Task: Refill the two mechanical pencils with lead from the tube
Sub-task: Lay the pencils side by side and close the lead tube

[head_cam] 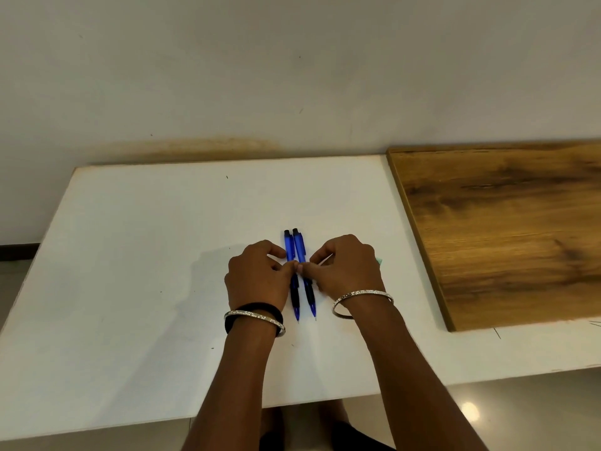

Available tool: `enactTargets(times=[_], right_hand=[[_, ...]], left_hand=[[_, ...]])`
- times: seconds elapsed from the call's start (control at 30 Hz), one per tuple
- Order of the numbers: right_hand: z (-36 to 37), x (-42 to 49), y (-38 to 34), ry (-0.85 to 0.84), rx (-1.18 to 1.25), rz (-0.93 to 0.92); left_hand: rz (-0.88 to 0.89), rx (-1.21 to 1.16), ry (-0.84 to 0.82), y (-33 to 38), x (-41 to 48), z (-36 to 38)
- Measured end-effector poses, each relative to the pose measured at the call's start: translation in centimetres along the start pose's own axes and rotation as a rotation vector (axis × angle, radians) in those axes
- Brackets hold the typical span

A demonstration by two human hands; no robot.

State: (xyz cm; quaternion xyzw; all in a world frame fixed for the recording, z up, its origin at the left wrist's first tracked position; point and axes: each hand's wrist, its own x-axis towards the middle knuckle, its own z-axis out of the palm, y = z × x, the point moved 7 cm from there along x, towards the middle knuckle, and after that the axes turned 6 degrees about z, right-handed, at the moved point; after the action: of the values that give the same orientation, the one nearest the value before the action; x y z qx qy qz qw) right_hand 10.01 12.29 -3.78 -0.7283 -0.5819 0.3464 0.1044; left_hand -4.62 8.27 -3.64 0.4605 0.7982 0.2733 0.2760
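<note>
Two blue pencils lie parallel; caps black.

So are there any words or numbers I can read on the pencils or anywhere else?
None can be read. The two blue plastic mechanical pencils, the white table and the brown wooden board show no print. The pale thing held in the right hand is mostly hidden, so any label cannot be seen.

The left hand and right hand cover the middles of the pencils, the right also hiding most of a pale green thing.
</note>
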Motion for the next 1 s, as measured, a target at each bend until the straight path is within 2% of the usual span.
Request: enactTargets(times=[0.17, 0.8, 0.9, 1.0], right_hand=[[0.7, -0.2, -0.2, 0.019, -0.073, 0.019], [0.5, 0.0, 0.3, -0.017, -0.021, 0.026], [-0.6, 0.1, 0.7, 0.005, 0.062, 0.047], [-3.3, 0.6, 1.8, 0.122, 0.189, 0.085]], left_hand=[[0.006, 0.011, 0.018, -0.1, 0.0, 0.0], [0.011, 0.047, 0.009, 0.0, 0.2, 0.2], [0.025, 0.019, 0.066, 0.0, 0.1, -0.3], [0.091, -0.017, 0.169, 0.6, -0.1, -1.4]])
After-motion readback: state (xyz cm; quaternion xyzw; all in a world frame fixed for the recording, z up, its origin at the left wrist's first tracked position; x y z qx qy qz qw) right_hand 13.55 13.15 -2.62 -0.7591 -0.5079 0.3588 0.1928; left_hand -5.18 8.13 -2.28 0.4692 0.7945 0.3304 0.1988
